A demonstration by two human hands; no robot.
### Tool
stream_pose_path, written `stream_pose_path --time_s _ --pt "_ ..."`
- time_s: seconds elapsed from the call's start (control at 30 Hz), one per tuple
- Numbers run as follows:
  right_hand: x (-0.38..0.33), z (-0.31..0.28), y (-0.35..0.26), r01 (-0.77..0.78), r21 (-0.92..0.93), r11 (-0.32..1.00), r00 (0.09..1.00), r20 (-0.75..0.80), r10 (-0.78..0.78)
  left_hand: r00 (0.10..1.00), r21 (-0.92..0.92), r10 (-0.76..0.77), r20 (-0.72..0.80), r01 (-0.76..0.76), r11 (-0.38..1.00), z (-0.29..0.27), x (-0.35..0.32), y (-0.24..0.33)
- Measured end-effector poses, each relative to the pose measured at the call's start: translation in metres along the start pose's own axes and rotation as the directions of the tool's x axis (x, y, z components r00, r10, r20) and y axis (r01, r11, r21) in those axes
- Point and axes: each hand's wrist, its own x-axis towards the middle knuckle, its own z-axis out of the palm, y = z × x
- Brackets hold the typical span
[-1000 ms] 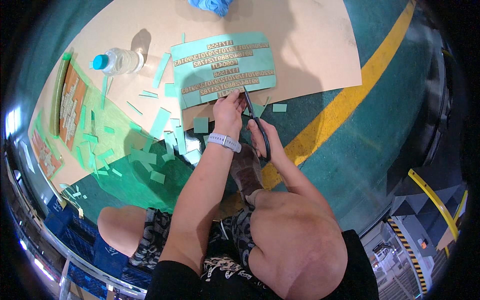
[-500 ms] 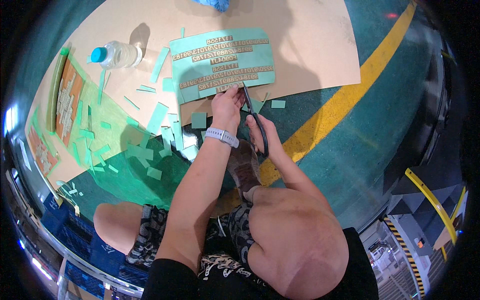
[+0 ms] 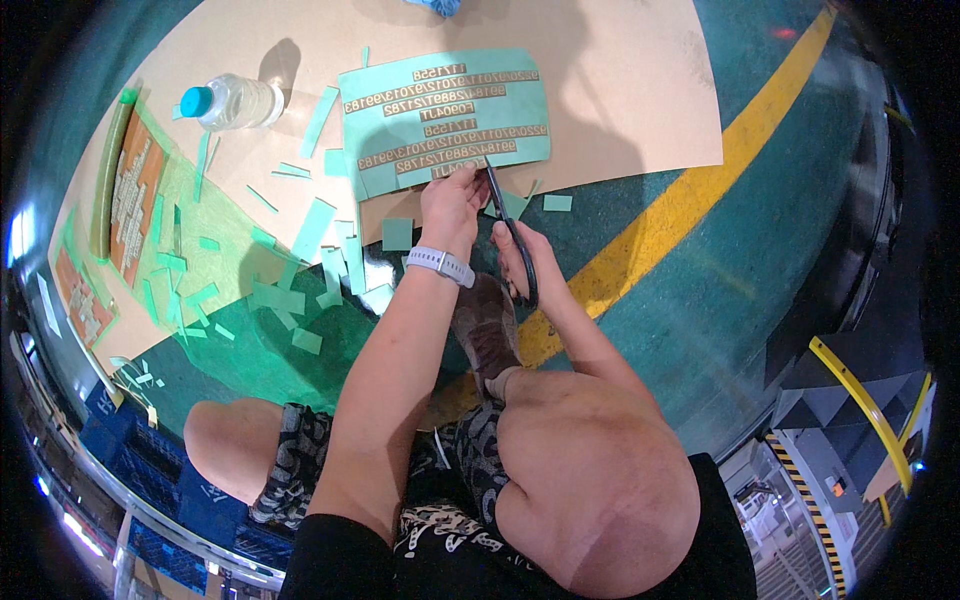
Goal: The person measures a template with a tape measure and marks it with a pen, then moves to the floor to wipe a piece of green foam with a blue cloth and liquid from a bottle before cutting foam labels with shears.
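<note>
A mint-green sheet (image 3: 390, 130) with rows of mirrored brown characters lies over a brown board, its lower edge raised toward me. My left hand (image 3: 455, 208), with a grey band on the wrist, is closed on that lower edge, thumb and fingers pinching it. My right hand (image 3: 522, 258) holds black-handled scissors (image 3: 512, 232), fingers round the handles. The blades point up at the sheet's lower edge, just right of my left fingertips; whether they are parted is hard to make out. Several green offcuts (image 3: 397, 234) lie around the sheet.
Brown board (image 3: 640, 90) covers the floor ahead. A clear bottle with a blue cap (image 3: 235, 103) stands at left, near a green roll (image 3: 113, 180) and an orange-brown lettered sheet (image 3: 138, 195). Blue gloved material (image 3: 437, 6) shows at the top edge. A yellow line (image 3: 690, 200) crosses the green floor.
The view has shifted very slightly. Both hands, the sheet and the scissors stay in nearly the same place, with the scissors' tips a touch higher against the sheet.
</note>
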Motion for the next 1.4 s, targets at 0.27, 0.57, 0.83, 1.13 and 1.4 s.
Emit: stream_pose_path --time_s 0.27,0.57,0.83,1.13,1.4 --pt "-0.002 0.001 -0.007 -0.067 0.028 0.997 0.998 0.01 0.067 1.0 0.032 -0.011 0.003 0.011 0.999 -0.001 -0.002 0.002" --pt "0.004 0.001 0.004 0.018 0.061 0.998 1.0 0.005 -0.019 1.0 0.047 -0.012 0.028 0.01 0.999 -0.003 0.001 0.001" --pt "-0.038 -0.026 0.016 -0.251 0.443 0.861 0.958 0.242 0.155 0.988 0.033 0.117 0.096 -0.121 0.992 -0.004 -0.014 0.014" --pt "-0.045 -0.058 0.024 0.033 0.401 0.915 0.999 0.005 -0.038 0.932 0.558 -0.146 0.332 -0.07 0.827 -0.006 -0.013 0.089" --pt "-0.067 -0.013 0.017 -0.017 0.353 0.935 0.98 0.191 -0.054 0.985 0.075 -0.039 0.167 0.027 0.997 -0.029 -0.011 0.04"
